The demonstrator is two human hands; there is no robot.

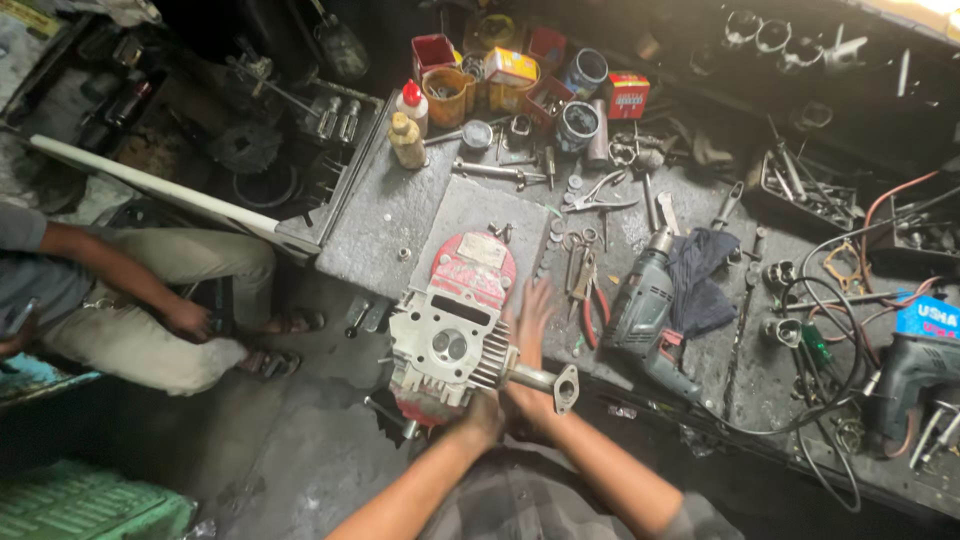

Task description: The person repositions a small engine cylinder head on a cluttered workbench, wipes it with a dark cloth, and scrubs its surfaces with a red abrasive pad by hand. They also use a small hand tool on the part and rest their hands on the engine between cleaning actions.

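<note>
1. The left hand (480, 418) grips the near end of a finned metal cylinder head (447, 345), fingers wrapped under its edge; how tightly they close cannot be told.
2. The right hand (530, 320) is blurred, fingers spread flat against the head's finned side, just above a short flanged pipe (545, 382) jutting from it.
3. The cylinder head rests on the near edge of the grey bench (390, 220), between both hands, partly over a red-and-white package (472, 268).
4. Just right of the right hand lie red-handled pliers (592, 300), then an electric drill (645, 310) with a dark cloth (700, 275).
5. Far left of the hands, another person's hand (188, 320) rests on a knee.
</note>
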